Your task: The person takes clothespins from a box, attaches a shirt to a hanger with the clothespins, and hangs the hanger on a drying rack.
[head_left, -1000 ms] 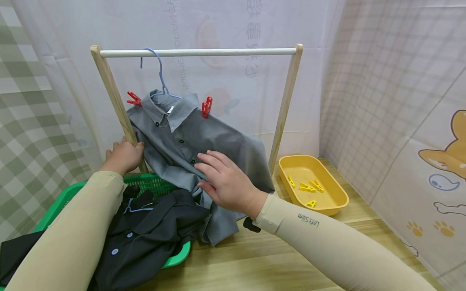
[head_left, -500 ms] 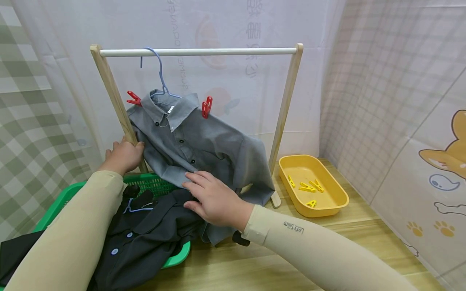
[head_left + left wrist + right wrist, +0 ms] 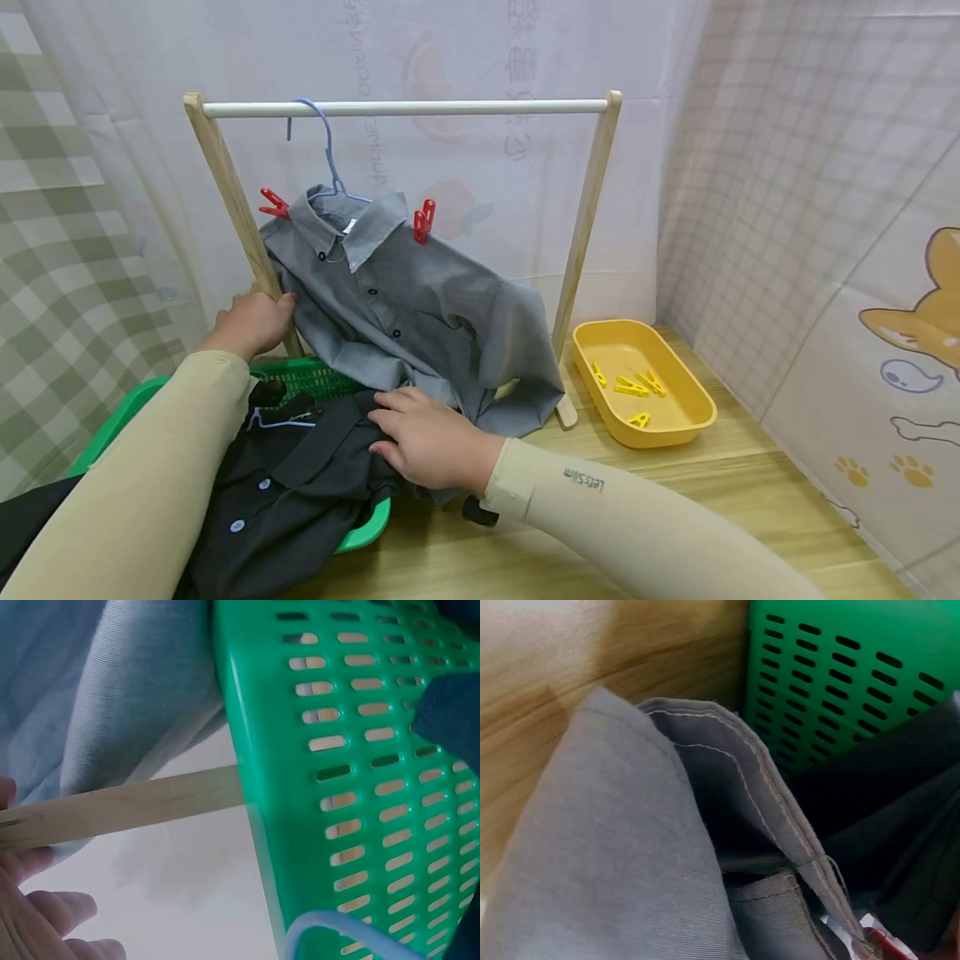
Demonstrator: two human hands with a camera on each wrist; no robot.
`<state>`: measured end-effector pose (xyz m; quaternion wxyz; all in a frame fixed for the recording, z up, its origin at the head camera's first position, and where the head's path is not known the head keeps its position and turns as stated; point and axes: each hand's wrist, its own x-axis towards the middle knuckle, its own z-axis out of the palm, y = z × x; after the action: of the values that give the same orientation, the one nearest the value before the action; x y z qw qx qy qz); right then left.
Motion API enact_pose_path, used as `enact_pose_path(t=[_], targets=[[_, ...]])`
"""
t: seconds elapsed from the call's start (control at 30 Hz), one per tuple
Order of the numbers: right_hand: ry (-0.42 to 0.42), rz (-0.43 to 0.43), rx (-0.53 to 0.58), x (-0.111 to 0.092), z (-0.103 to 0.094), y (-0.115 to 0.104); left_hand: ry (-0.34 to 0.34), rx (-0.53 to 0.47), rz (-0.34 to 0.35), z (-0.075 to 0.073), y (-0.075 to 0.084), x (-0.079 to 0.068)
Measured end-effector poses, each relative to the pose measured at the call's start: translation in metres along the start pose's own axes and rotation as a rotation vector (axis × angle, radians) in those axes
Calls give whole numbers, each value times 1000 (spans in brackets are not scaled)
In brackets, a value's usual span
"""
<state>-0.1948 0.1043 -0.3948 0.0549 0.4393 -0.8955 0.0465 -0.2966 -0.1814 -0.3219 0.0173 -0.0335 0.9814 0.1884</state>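
Observation:
A grey button-up shirt (image 3: 442, 292) hangs from a blue hanger (image 3: 330, 150) on the rack's white bar (image 3: 450, 108). Red clothespins (image 3: 423, 221) clip it at both shoulders. My left hand (image 3: 251, 323) grips the rack's left wooden post (image 3: 232, 196); the left wrist view has thumb and fingers on either side of this post (image 3: 127, 806). Low on the grey shirt, beside a black shirt (image 3: 300, 483), my right hand (image 3: 435, 442) rests with fingers extended, covering part of the shirt. The right wrist view shows the grey hem (image 3: 742, 765) hanging in folds.
A green basket (image 3: 367, 533) at the lower left holds the black shirt, which has its own blue hanger (image 3: 281, 423). Right of the rack, a yellow tray (image 3: 693, 425) contains several yellow clothespins (image 3: 632, 386). The rack's right post (image 3: 585, 233) stands on the wooden table (image 3: 750, 467).
My right hand has moved down and left across the grey shirt, toward the black shirt. The grey sleeve at right has shifted and hangs lower. My left hand has stayed on the post.

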Motion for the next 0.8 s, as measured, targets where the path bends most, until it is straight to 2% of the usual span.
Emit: enact_pose_path(t=[0.23, 0.47, 0.67, 0.8], targets=[[-9, 4, -64, 1, 3, -2, -29, -19, 24, -1, -4, -3], [-1, 16, -107, 0, 3, -5, -17, 57, 92, -4, -7, -9], [18, -1, -151, -1, 5, -4, -67, 102, 107, -8, -9, -16], [36, -16, -186, 0, 6, -3, -89, 171, 112, -11, -11, -23]])
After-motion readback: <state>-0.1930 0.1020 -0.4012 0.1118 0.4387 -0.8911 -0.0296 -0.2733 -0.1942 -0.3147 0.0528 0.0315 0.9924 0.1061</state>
